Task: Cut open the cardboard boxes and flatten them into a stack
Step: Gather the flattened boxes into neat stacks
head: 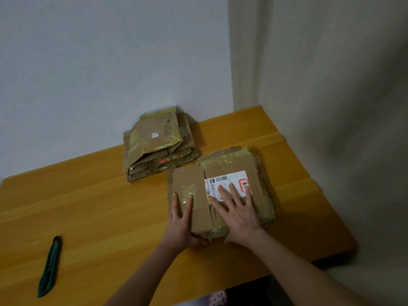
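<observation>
A flattened cardboard box (223,171) with a white shipping label (229,181) lies on top of a pile of flat cardboard at the table's right. My left hand (182,219) lies flat on its left flap, fingers straight, thumb under the near edge. My right hand (237,209) presses flat on the label side, fingers spread. A second stack of flattened boxes (157,146) rests behind, against the wall. A green utility knife (50,266) lies on the table at the near left, away from both hands.
The orange wooden table (99,206) ends at a white wall (110,62) behind and a beige wall (331,107) on the right. Its near edge runs below my forearms.
</observation>
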Demonstrator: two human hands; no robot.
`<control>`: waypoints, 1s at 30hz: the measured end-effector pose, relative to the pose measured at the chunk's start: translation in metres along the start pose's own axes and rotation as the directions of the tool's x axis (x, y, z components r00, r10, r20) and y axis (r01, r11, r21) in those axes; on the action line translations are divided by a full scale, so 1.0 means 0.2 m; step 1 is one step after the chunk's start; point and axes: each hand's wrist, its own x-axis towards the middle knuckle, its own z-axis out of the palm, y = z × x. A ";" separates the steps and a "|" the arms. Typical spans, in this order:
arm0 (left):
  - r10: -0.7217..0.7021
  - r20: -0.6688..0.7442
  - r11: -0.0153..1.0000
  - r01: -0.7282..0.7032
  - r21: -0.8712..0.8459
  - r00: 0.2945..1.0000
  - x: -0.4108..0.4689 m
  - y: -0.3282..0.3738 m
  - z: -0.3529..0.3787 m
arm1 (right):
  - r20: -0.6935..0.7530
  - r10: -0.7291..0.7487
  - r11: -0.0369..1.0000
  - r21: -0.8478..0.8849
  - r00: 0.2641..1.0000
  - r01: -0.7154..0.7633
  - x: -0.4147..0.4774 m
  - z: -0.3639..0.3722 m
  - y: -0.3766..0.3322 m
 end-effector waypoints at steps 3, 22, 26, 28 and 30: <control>0.050 -0.008 0.998 -0.051 -0.038 0.999 0.07 0.10 0.03 | 0.019 0.068 0.997 0.019 0.997 -0.069 -0.01 0.02 0.12; 0.147 -0.042 0.860 -0.106 0.500 0.988 0.82 0.58 -0.12 | -0.018 0.256 0.951 0.186 0.967 -0.248 0.50 -0.11 0.58; 0.149 -0.081 0.831 -0.080 0.551 0.985 0.95 0.54 -0.18 | -0.042 0.230 0.960 0.175 0.972 -0.220 0.64 -0.16 0.63; 0.139 -0.085 0.829 -0.069 0.555 0.987 1.00 0.54 -0.21 | -0.044 0.191 0.973 0.139 0.981 -0.183 0.69 -0.20 0.68; 0.134 -0.091 0.827 -0.061 0.559 0.987 1.04 0.54 -0.23 | -0.041 0.166 0.981 0.111 0.985 -0.161 0.73 -0.22 0.72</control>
